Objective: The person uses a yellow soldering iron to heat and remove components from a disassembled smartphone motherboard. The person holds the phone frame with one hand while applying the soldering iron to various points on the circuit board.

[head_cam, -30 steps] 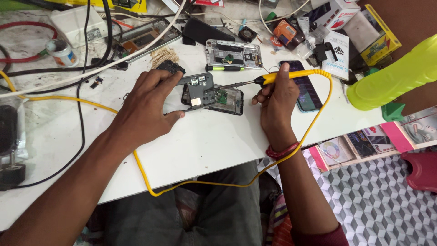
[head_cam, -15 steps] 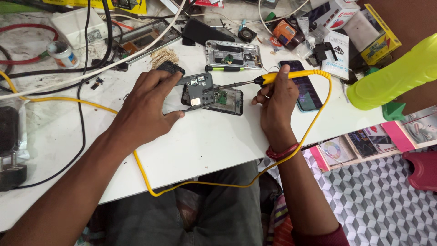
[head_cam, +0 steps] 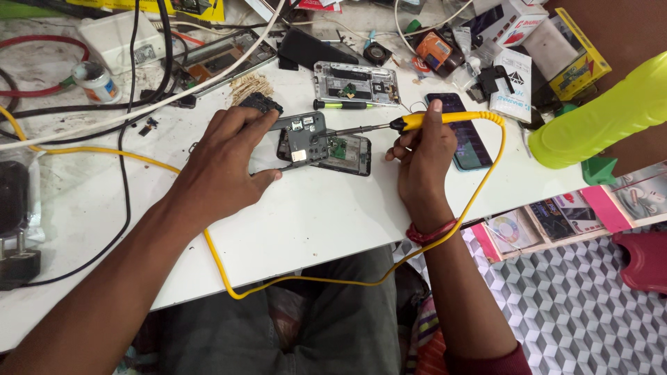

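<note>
An opened dark phone (head_cam: 340,154) lies on the white table (head_cam: 326,222) with its circuit board showing. My left hand (head_cam: 226,163) rests on its left side, fingers pinching a grey inner cover plate (head_cam: 300,133) tilted over the phone. My right hand (head_cam: 419,163) grips a yellow-handled soldering iron (head_cam: 417,122); its dark metal tip reaches left to the board near the plate. A yellow cord (head_cam: 479,187) loops from the handle round my right wrist and under my left arm.
Behind the phone lie a silver phone frame (head_cam: 356,83), a small green screwdriver (head_cam: 340,105) and a dark phone (head_cam: 467,139) screen up. Cables, a white adapter (head_cam: 114,38), a small bottle (head_cam: 97,82), boxes at back. A yellow-green bottle (head_cam: 604,114) juts in right.
Both hands stay in nearly the same place. The iron's tip remains at the board; only slight shifts of the fingers show.
</note>
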